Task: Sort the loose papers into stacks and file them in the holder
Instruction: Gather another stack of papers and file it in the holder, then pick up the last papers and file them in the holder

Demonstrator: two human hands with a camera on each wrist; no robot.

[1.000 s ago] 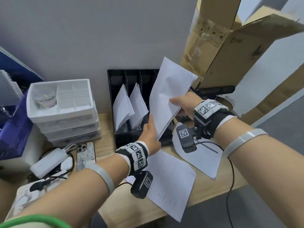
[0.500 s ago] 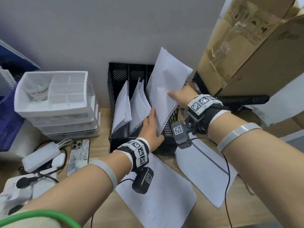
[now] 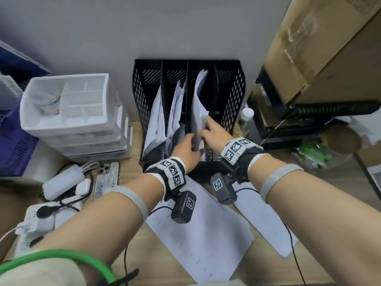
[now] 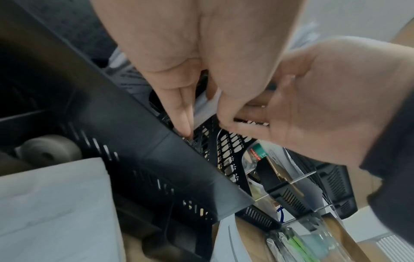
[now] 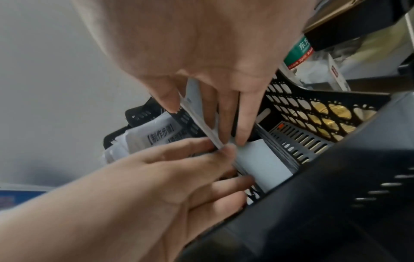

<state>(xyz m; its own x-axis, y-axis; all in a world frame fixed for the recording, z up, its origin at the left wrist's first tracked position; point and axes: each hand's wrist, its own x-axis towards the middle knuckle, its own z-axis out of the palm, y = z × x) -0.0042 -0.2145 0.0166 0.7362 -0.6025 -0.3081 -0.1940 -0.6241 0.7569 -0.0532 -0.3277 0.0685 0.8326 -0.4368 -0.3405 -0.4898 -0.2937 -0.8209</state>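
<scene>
Head view: half a second ago we held the paper stack [image 3: 199,112] high above the black holder [image 3: 142,104]; now it has dropped into the third slot from the left, leaning toward 12 o'clock against the wall. Our left hand [image 3: 186,150] grips its near edge from 7 o'clock, and our right hand [image 3: 214,132] pinches it from 4 o'clock. We judge this stack nearly filed. The two slots to the left already hold papers; the fourth slot, at 3 o'clock of the stack, looks empty. Two loose sheets [image 3: 206,234] still lie on the bench [image 3: 156,271] at 6 o'clock, so sorting is unfinished. A white drawer unit [image 3: 68,112] stands at 9 o'clock, a bottle [image 3: 246,116] just beside the holder at 3 o'clock; open room lies toward us.

Left wrist view: our left hand [image 4: 201,58] has fingers curled on the white stack [image 4: 203,109], the fingertips touching the holder's [image 4: 134,138] front lip. The right hand [image 4: 325,102] closes in from 3 o'clock.

Right wrist view: our right hand [image 5: 201,53] pinches the stack's edge [image 5: 201,124], thumb on one face, fingers on the other. The left hand [image 5: 168,177] grips the same edge at 7 o'clock. The slot's mesh divider [image 5: 302,141] sits just beside our fingers, leaving little clearance.
</scene>
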